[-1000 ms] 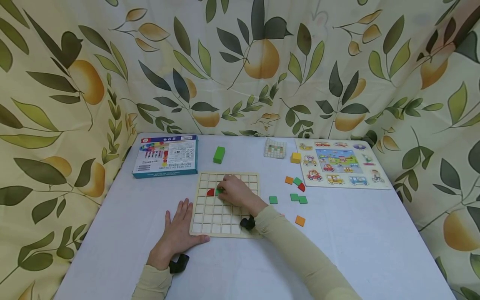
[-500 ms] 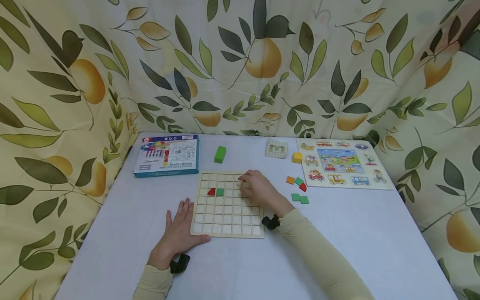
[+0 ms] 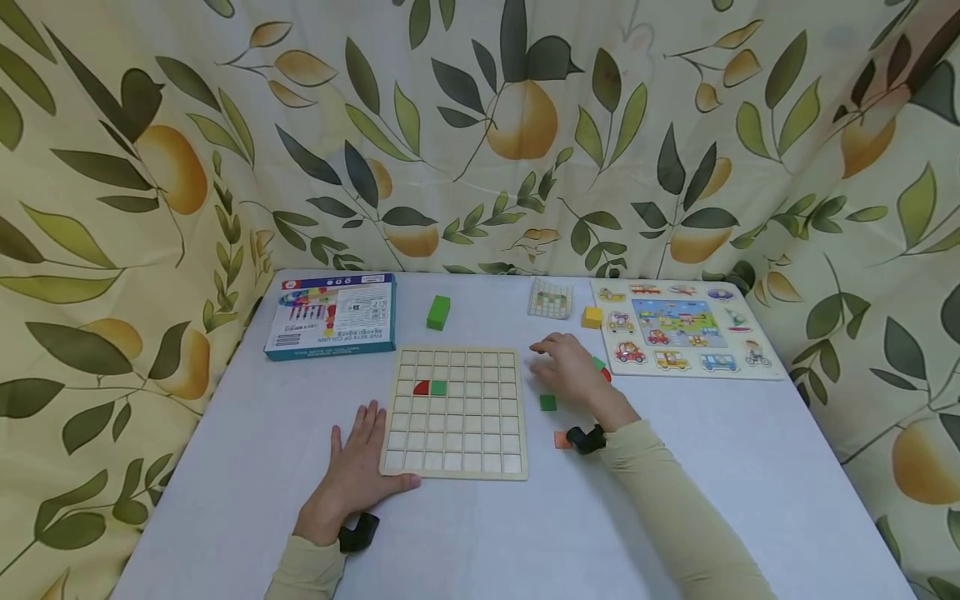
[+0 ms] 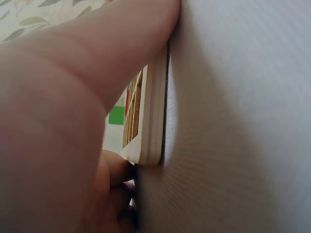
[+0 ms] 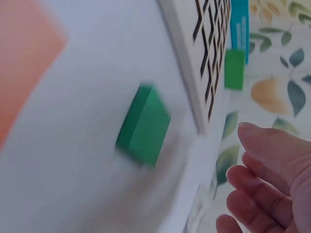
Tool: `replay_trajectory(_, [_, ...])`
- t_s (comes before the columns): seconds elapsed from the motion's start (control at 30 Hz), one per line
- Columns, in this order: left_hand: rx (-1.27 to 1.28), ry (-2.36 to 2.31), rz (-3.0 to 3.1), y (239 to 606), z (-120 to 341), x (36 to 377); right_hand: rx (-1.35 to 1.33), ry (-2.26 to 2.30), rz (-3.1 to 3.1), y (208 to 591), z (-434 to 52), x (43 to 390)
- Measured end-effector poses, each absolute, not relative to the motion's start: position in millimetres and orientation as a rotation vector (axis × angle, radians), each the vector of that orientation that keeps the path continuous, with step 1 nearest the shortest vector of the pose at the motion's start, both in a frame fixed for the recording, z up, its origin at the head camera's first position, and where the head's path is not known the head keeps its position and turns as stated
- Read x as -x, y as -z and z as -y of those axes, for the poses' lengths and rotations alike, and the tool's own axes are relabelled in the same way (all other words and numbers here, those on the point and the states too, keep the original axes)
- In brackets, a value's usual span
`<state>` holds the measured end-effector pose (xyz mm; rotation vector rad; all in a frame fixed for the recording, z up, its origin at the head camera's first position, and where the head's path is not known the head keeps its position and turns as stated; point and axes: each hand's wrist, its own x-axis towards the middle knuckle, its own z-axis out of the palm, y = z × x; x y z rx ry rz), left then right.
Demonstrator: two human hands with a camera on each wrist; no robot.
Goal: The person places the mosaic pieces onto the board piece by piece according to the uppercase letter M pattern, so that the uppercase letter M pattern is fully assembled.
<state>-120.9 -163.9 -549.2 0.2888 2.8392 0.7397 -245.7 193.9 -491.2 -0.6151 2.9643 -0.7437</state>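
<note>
A wooden grid board [image 3: 454, 476] lies flat on the table. In one of its upper rows a red quarter-round tile [image 3: 422, 387] and a green square tile [image 3: 438, 388] sit side by side. My left hand [image 3: 352, 462] rests at the board's lower left corner, fingers straight along its left side and thumb at the front edge. Right of the board my right hand [image 3: 573, 375] hovers over the loose tiles with relaxed fingers and nothing between them. A loose green tile [image 5: 146, 127] lies below it, and an orange tile [image 3: 562, 440] is partly behind the wrist camera.
A blue box [image 3: 330, 317] stands at the back left, with a green block [image 3: 438, 312] beside it. At the back right are a small pattern card [image 3: 550, 298], a yellow block [image 3: 592, 317] and a vehicle puzzle board [image 3: 690, 367]. More tiles are partly hidden by the right hand.
My right hand has let go of the green tile, left in the grid beside the red one, and moved right, off the board to the loose tiles. The left hand has stayed put.
</note>
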Motion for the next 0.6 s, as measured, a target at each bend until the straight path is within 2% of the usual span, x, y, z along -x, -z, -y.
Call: replay_trajectory(0.6, [-0.3,-0.732,-2.835,547,163,120,0.406,0.636,-2.995,498,-255,248])
